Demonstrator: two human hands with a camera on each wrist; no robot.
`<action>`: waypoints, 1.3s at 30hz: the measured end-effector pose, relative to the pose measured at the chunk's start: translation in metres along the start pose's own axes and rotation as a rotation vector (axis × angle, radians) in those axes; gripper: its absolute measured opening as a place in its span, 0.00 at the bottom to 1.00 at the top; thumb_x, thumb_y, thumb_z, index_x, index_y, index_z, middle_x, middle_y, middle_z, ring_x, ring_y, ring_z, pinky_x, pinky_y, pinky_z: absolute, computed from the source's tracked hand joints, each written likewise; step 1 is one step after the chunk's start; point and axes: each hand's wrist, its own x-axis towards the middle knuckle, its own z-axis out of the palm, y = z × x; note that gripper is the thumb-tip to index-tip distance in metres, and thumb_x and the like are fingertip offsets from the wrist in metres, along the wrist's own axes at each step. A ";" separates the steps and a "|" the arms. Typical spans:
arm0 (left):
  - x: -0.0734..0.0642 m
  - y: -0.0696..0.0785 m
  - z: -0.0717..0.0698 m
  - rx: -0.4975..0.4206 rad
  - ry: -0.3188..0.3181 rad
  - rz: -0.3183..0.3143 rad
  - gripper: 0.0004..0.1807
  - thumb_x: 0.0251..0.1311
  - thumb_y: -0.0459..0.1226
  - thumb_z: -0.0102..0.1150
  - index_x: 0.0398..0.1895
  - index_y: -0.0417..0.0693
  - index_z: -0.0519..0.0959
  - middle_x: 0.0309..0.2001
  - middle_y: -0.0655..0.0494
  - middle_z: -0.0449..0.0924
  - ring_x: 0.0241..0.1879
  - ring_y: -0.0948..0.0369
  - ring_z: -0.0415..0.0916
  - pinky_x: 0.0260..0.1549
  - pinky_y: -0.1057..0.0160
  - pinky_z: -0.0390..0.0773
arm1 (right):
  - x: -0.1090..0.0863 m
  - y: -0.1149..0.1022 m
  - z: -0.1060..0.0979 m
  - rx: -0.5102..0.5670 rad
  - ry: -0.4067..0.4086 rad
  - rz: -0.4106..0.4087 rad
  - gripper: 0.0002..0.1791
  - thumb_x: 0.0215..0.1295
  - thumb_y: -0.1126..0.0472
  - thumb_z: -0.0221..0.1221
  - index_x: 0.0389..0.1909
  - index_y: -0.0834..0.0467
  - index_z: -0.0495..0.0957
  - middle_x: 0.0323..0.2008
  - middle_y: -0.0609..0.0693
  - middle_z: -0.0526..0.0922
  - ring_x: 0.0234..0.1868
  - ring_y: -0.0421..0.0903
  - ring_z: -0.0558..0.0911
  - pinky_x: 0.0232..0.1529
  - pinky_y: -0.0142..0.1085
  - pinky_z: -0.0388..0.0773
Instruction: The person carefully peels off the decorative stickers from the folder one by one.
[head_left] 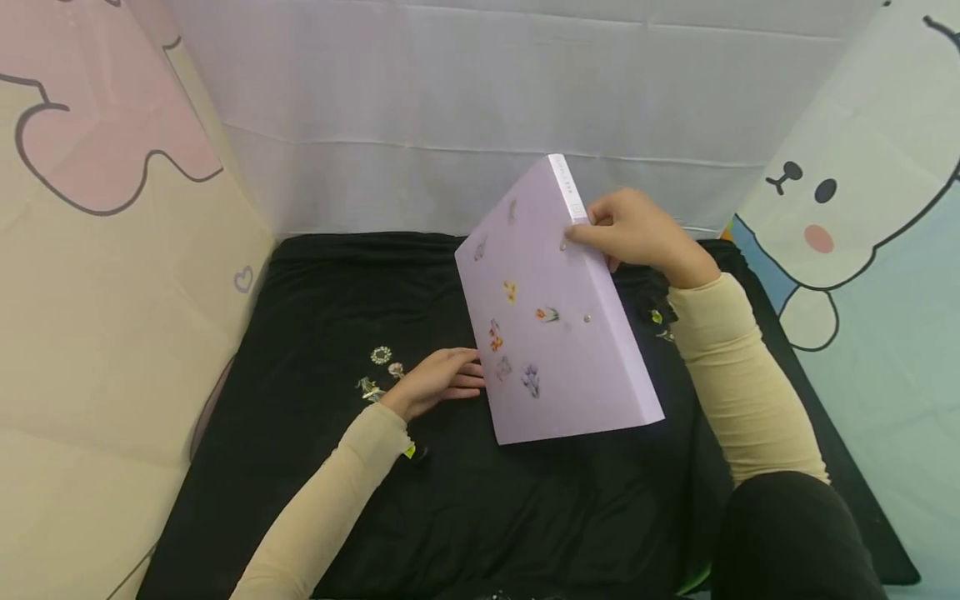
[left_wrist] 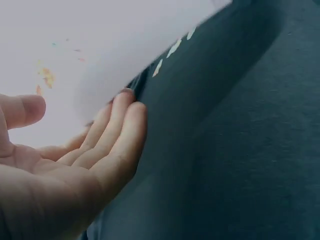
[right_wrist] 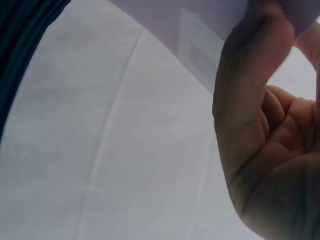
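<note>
I saw a black cloth [head_left: 315,467] covering the surface; small stickers [head_left: 381,367] and a lilac box [head_left: 555,333] rested on it.

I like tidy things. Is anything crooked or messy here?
Yes. The lilac binder stands tilted, its far end lifted by the right hand. Small stickers lie scattered loose on the black cloth near the left hand.
</note>
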 end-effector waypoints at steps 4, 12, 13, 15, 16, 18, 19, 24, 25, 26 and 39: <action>-0.004 -0.008 -0.005 0.030 0.058 0.000 0.25 0.77 0.44 0.47 0.66 0.35 0.68 0.55 0.38 0.75 0.48 0.51 0.80 0.48 0.54 0.80 | -0.006 0.018 0.004 0.084 -0.034 0.040 0.17 0.70 0.52 0.60 0.34 0.64 0.84 0.28 0.54 0.86 0.24 0.49 0.84 0.23 0.40 0.80; -0.037 -0.006 -0.026 0.312 0.235 0.121 0.13 0.73 0.39 0.54 0.49 0.37 0.79 0.42 0.46 0.80 0.38 0.54 0.78 0.39 0.59 0.81 | -0.019 0.079 0.037 0.227 -0.114 0.129 0.20 0.73 0.50 0.58 0.41 0.67 0.81 0.31 0.58 0.84 0.29 0.51 0.82 0.28 0.42 0.82; -0.040 -0.005 -0.029 0.348 0.254 0.132 0.13 0.73 0.39 0.54 0.48 0.37 0.78 0.41 0.46 0.81 0.38 0.55 0.79 0.38 0.59 0.81 | -0.020 0.087 0.044 0.238 -0.127 0.138 0.21 0.73 0.50 0.57 0.41 0.67 0.80 0.30 0.58 0.82 0.28 0.51 0.82 0.29 0.42 0.82; -0.047 -0.003 -0.034 0.409 0.287 0.147 0.13 0.72 0.40 0.55 0.47 0.38 0.79 0.40 0.48 0.83 0.37 0.55 0.79 0.38 0.58 0.81 | -0.021 0.103 0.058 0.272 -0.160 0.163 0.22 0.74 0.49 0.56 0.41 0.68 0.79 0.28 0.59 0.80 0.27 0.51 0.80 0.30 0.44 0.82; -0.050 -0.001 -0.035 0.434 0.297 0.149 0.13 0.72 0.40 0.56 0.47 0.39 0.79 0.39 0.48 0.84 0.37 0.54 0.80 0.38 0.57 0.81 | -0.022 0.109 0.065 0.284 -0.177 0.178 0.22 0.74 0.49 0.56 0.41 0.68 0.79 0.27 0.59 0.80 0.27 0.51 0.80 0.31 0.45 0.83; -0.054 0.000 -0.038 0.487 0.309 0.146 0.13 0.72 0.41 0.56 0.47 0.39 0.79 0.37 0.49 0.84 0.36 0.55 0.81 0.39 0.57 0.81 | -0.023 0.120 0.079 0.301 -0.206 0.207 0.22 0.74 0.50 0.55 0.41 0.69 0.78 0.28 0.60 0.80 0.28 0.51 0.80 0.33 0.46 0.83; -0.055 0.000 -0.038 0.508 0.314 0.141 0.13 0.72 0.41 0.56 0.47 0.39 0.79 0.36 0.50 0.84 0.35 0.55 0.81 0.39 0.57 0.81 | -0.023 0.125 0.086 0.303 -0.215 0.226 0.22 0.74 0.50 0.55 0.41 0.69 0.78 0.28 0.60 0.80 0.28 0.52 0.81 0.34 0.46 0.83; -0.055 -0.005 -0.040 0.566 0.317 0.131 0.12 0.70 0.41 0.58 0.45 0.40 0.80 0.32 0.52 0.84 0.32 0.56 0.80 0.36 0.57 0.79 | -0.023 0.138 0.111 0.291 -0.234 0.281 0.23 0.75 0.52 0.54 0.46 0.72 0.78 0.32 0.61 0.81 0.30 0.54 0.82 0.36 0.46 0.83; -0.055 -0.007 -0.040 0.572 0.319 0.129 0.12 0.70 0.41 0.58 0.44 0.40 0.80 0.32 0.52 0.83 0.31 0.56 0.79 0.36 0.58 0.79 | -0.022 0.139 0.114 0.285 -0.236 0.289 0.23 0.75 0.52 0.53 0.47 0.72 0.78 0.33 0.61 0.81 0.30 0.54 0.82 0.37 0.46 0.83; -0.054 -0.008 -0.040 0.575 0.317 0.128 0.12 0.70 0.40 0.58 0.44 0.39 0.80 0.31 0.53 0.83 0.31 0.57 0.79 0.35 0.58 0.79 | -0.022 0.141 0.116 0.283 -0.238 0.297 0.24 0.75 0.52 0.53 0.47 0.73 0.78 0.34 0.61 0.82 0.31 0.55 0.82 0.38 0.47 0.83; -0.047 -0.014 -0.036 0.848 0.357 0.064 0.13 0.67 0.39 0.62 0.43 0.36 0.84 0.27 0.54 0.82 0.24 0.60 0.77 0.26 0.61 0.76 | -0.012 0.150 0.131 0.176 -0.196 0.325 0.22 0.73 0.53 0.56 0.45 0.72 0.80 0.33 0.61 0.85 0.30 0.53 0.84 0.34 0.45 0.83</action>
